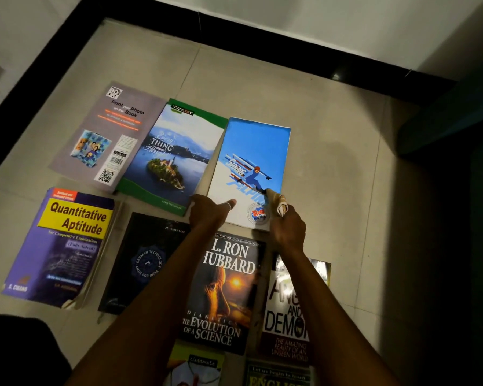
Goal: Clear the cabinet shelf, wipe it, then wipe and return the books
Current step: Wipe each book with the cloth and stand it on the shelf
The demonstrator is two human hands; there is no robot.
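Several books lie flat on the tiled floor. A blue skier notebook (pixel 251 151) lies in the middle. My left hand (pixel 209 211) grips its near left corner, thumb on the cover. My right hand (pixel 287 227) holds a bunched pale cloth (pixel 276 200) against the notebook's near right part. Left of it lie a green lake notebook (pixel 170 154) and a grey notebook (pixel 109 135). Closer to me lie a purple Quantitative Aptitude book (pixel 64 246), a black book (pixel 142 263), a Hubbard book (pixel 226 291) and an Angels and Demons book (pixel 287 316).
Two more books, one light green (pixel 195 366) and one dark green (pixel 276 374), show at the bottom edge. A black skirting band (pixel 262 43) runs along the white wall at the far side. A dark cabinet side (pixel 457 121) stands at the right.
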